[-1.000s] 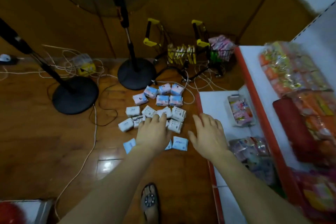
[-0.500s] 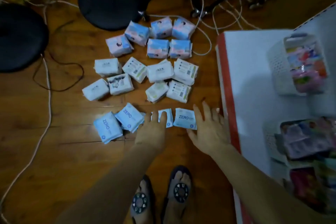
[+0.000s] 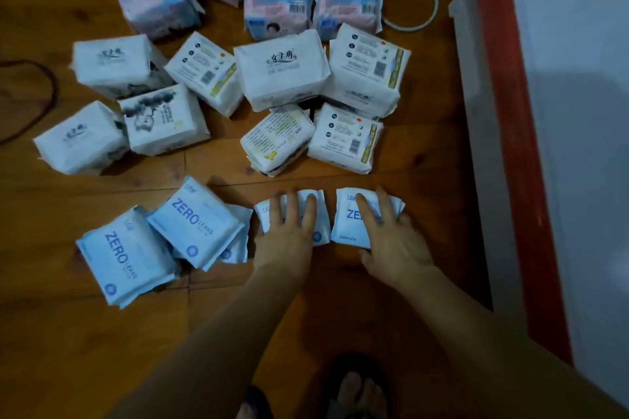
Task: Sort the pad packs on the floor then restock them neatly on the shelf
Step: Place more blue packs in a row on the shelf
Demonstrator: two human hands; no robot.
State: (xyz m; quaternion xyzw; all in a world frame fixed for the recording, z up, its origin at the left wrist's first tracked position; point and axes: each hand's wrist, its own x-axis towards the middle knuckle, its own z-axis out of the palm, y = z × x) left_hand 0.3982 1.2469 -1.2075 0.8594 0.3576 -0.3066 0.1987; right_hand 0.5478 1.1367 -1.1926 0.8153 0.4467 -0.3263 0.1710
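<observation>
As laid out on the wooden floor (image 3: 68,333): pink-blue packs (image 3: 277,3) at top, white packs (image 3: 282,68) mid-frame, light-blue ZERO packs (image 3: 127,255) lower left. Left hand (image 3: 286,238), fingers spread, resting flat on one ZERO pack (image 3: 320,235); right hand (image 3: 391,241), fingers spread, on another (image 3: 347,218). Red-edged shelf (image 3: 503,112) at right.
</observation>
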